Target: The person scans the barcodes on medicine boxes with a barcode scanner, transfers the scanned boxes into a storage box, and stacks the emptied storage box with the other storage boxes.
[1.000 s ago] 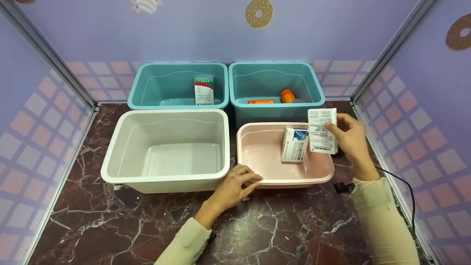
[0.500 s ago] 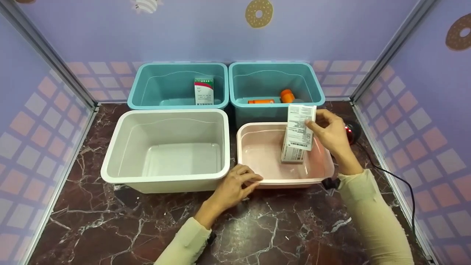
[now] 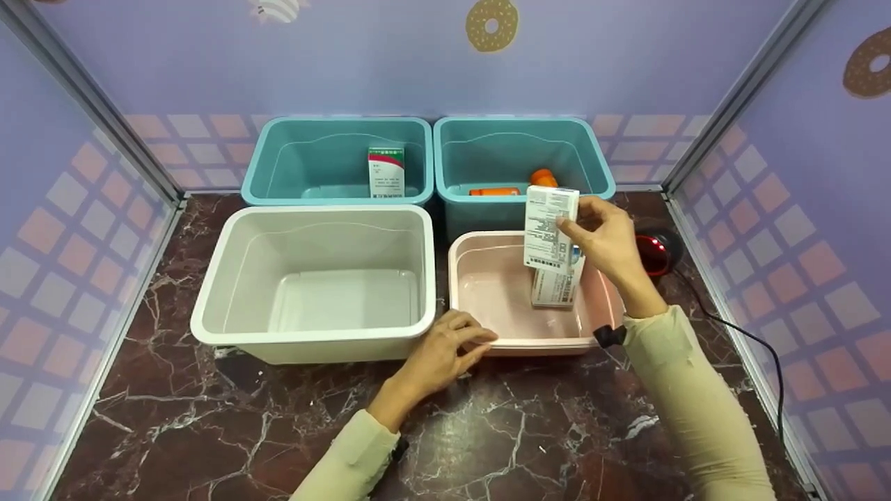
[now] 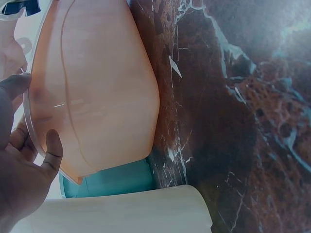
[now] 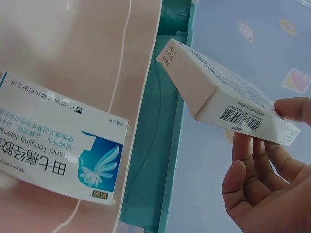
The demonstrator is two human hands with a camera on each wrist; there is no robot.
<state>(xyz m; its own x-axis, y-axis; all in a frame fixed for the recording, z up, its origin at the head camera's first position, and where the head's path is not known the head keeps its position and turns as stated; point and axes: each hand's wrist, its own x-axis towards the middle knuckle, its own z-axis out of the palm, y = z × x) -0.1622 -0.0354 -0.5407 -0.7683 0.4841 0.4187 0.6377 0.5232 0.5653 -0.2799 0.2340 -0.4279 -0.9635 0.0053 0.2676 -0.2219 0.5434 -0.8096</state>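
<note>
My right hand [image 3: 609, 233] pinches a white medicine box [image 3: 550, 226] between thumb and fingers, its printed back toward the head camera. It hangs above the rear of the pink bin [image 3: 487, 344]. A barcode shows on the held box's side in the right wrist view. Inside the pink bin a second medicine box [image 5: 58, 141], white with a blue wing picture, leans against the wall, partly covered by the held one from the head view. My left hand [image 3: 442, 355] rests its fingers on the pink bin's near-left rim, thumb along the outside of the wall in the left wrist view.
A large off-white bin [image 3: 313, 339] stands left of the pink one. Behind are two teal bins: the left bin [image 3: 334, 202] holds a green-topped medicine box [image 3: 386, 174], the right bin [image 3: 473, 200] orange bottles [image 3: 494, 191]. A black corded device [image 3: 661, 250] glows red at right.
My right hand has carried the medicine box left and slightly up, from the pink bin's right side to above its back. My left hand has stayed on the rim.
</note>
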